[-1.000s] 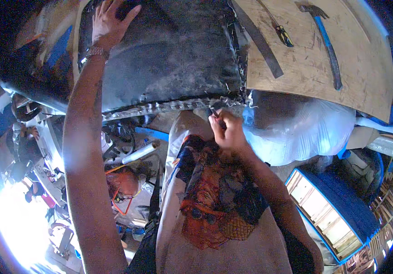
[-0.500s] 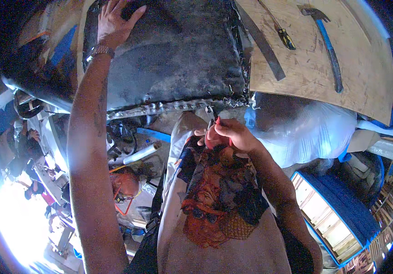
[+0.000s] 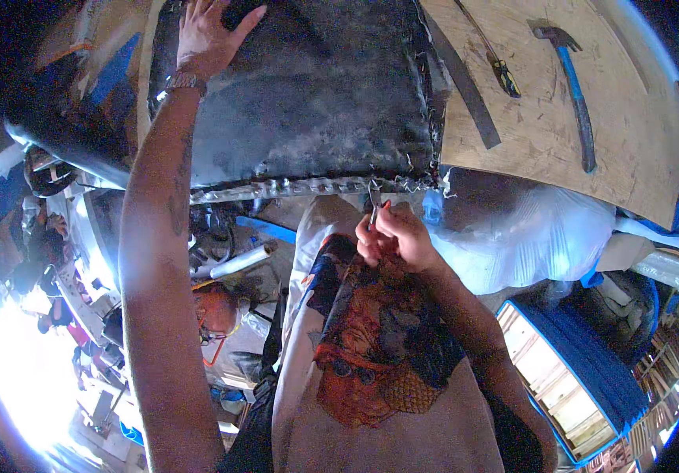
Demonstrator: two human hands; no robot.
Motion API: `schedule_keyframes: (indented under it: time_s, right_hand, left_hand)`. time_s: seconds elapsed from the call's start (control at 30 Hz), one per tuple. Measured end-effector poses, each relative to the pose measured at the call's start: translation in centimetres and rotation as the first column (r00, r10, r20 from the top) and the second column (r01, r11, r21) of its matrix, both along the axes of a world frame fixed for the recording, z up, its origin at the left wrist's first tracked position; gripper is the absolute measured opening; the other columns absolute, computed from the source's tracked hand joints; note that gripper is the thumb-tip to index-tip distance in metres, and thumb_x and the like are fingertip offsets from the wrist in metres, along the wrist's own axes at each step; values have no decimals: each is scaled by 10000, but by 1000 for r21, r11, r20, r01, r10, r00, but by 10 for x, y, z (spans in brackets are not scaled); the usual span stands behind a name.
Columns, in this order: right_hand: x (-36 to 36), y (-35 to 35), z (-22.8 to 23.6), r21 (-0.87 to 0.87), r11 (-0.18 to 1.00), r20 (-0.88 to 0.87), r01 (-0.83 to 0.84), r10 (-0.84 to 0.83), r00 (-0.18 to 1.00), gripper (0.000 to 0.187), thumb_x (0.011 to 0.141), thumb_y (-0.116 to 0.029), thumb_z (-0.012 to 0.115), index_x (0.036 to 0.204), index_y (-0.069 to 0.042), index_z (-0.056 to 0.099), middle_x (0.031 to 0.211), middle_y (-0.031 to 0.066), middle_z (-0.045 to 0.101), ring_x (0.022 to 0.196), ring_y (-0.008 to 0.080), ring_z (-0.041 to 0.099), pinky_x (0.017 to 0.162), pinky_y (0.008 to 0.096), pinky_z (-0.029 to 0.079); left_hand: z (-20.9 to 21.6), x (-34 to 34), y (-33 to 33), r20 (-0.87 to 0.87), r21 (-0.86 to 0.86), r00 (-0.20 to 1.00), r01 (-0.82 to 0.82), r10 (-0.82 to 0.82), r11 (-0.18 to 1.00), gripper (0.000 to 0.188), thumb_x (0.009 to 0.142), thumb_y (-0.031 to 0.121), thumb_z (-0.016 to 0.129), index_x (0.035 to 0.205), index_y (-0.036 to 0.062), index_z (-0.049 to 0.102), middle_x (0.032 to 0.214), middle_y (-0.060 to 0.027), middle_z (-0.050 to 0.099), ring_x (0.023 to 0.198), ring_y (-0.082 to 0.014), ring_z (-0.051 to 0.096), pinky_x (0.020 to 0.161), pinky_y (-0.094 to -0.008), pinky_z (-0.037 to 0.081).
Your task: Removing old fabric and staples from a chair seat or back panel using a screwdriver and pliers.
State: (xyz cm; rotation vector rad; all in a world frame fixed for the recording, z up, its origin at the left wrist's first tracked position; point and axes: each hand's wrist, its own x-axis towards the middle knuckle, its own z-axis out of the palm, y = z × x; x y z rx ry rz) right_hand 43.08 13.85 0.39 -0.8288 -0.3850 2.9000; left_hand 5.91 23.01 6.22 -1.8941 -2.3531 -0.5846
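Note:
A large dark grey cushion panel (image 3: 308, 102) lies on a wooden board, its near edge lined with metal wire loops (image 3: 308, 188). My left hand (image 3: 209, 35) rests flat and spread on the panel's far left part, a watch on the wrist. My right hand (image 3: 394, 235) sits just below the panel's near edge, closed around a small plier-like tool (image 3: 374, 206) whose tip reaches up to the wire edge.
A blue-handled hammer (image 3: 572, 87), a yellow-handled screwdriver (image 3: 501, 71) and a dark flat strip (image 3: 465, 87) lie on the plywood board (image 3: 631, 158) to the right. A white plastic-wrapped bundle (image 3: 528, 236) sits under the board. Clutter, a white tube (image 3: 241, 260) and an orange object (image 3: 217, 311) lie below left.
My right hand dropped slightly from the panel's wire edge and shifted a little left, still gripping the tool. My left hand stayed on the panel.

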Motion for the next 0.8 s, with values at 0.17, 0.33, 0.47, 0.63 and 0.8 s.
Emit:
schedule_keyframes:
  time_s: [0.17,0.33,0.47,0.63,0.8]
  right_hand:
    - [-21,-10,20,677,697,419,-235,-103,902,387,962,-304,475,680,-46,538,548,13,539,474,123,511,495,278,406]
    - [-20,-14,11,739,579,527,-345,-177,831,243,901,-192,592,711,-47,545,595,77,570,546,202,583,525,319,465]
    - [-12,-5,-40,928,-270,132,-257,-406,904,148,803,-138,669,784,-17,585,856,142,631,742,317,616,605,396,498]
    - [9,-2,-25,972,-115,159,-203,-310,937,179,825,-152,685,872,10,626,752,126,638,671,282,620,627,356,493]
    - [25,-4,-20,792,116,581,-600,160,798,303,930,-269,555,868,20,622,869,128,648,803,191,616,748,323,477]
  left_hand:
    - [-3,-2,-2,-28,38,1000,-5,6,999,429,825,404,666,1082,65,616,1094,-156,520,1063,-352,482,914,-482,393]
    - [6,4,-2,-31,-26,999,-21,20,999,435,832,412,658,1089,65,609,1100,-153,516,1061,-351,483,911,-484,396]
    - [-1,0,-1,0,8,1000,-6,6,1000,437,845,421,641,1094,65,605,1111,-152,517,1071,-351,484,917,-484,394]
    - [-2,2,-3,6,12,1000,8,-9,1000,434,855,421,629,1098,62,604,1129,-155,516,1078,-351,482,923,-487,392]
    - [-3,-2,-2,0,36,1000,5,-5,999,426,845,415,644,1077,60,612,1126,-153,519,1075,-352,482,922,-487,391]
